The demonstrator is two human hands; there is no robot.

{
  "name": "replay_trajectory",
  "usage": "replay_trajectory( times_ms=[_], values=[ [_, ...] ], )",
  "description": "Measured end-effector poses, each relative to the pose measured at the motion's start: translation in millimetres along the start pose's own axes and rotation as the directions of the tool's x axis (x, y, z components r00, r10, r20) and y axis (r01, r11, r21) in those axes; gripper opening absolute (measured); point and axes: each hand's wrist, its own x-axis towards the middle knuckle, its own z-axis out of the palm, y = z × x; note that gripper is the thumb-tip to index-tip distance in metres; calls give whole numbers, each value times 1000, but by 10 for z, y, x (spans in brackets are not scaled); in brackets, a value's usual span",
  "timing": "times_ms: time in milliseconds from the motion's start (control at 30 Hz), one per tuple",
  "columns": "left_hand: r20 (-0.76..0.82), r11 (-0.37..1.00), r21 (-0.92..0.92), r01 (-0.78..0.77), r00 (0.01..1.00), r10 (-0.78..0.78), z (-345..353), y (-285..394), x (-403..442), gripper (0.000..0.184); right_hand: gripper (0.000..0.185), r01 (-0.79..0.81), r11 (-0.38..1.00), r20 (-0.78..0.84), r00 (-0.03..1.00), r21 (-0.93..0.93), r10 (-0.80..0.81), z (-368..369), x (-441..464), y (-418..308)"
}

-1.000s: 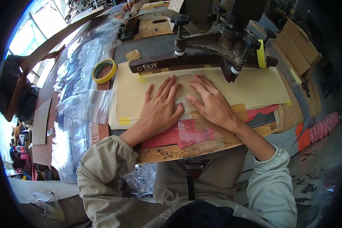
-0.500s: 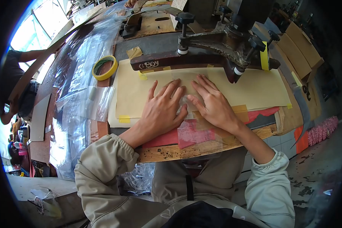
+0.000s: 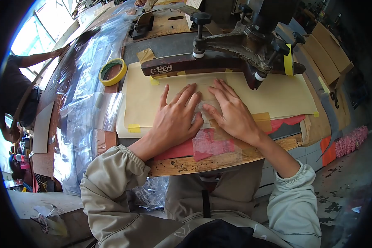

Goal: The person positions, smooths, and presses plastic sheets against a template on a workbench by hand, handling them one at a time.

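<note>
My left hand (image 3: 175,111) lies palm down with fingers spread on a cream sheet (image 3: 141,99). To its right, my right hand (image 3: 231,111) rests on the same sheet, its fingers stretched away from me. A piece of clear plastic film (image 3: 200,108) shows between the two hands, partly hidden under them. Just beyond my fingertips, a dark clamp bar (image 3: 182,64) with white writing lies across the sheet's far side. Brown tape (image 3: 261,122) and a pink piece under clear film (image 3: 211,145) are at the near edge.
A yellow tape roll (image 3: 113,72) lies left of the sheet, beside clear plastic sheeting (image 3: 80,103). A metal press arm with knobs (image 3: 227,41) stands over the bar. Cardboard (image 3: 324,53) and scissors (image 3: 334,99) are at right. Another person (image 3: 18,82) holds a long strip at left.
My hands stay almost in place on the sheet. At left, the other person's arm and the long strip have shifted. The whole view has moved very slightly.
</note>
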Motion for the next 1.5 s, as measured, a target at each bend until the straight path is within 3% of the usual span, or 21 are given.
replay_trajectory(
  times_ms=[200, 267, 1100, 1267, 1500],
  values=[
    [38, 998, 51, 28, 999, -30, 2, 23, 4, 43, 57, 7, 1000, 0, 1000, -17, -7, 10, -10, 5],
    [-20, 999, 36, -4, 1000, 4, 20, 18, 5, 39, 57, 12, 1000, -2, 1000, -14, -12, 0, -12, -4],
    [45, 995, -48, 88, 995, -85, 25, -24, -8, 46, 50, 23, 998, 5, 1000, -59, -23, -24, -17, -24],
    [20, 962, -246, 117, 993, -116, 3, -84, 18, 43, 50, 6, 998, 20, 1000, -63, -5, -41, -1, -42],
    [1, 803, -556, 215, 966, -258, -11, -150, 66, 37, 50, 11, 997, 36, 999, -79, -8, -45, 5, -40]
  ],
)
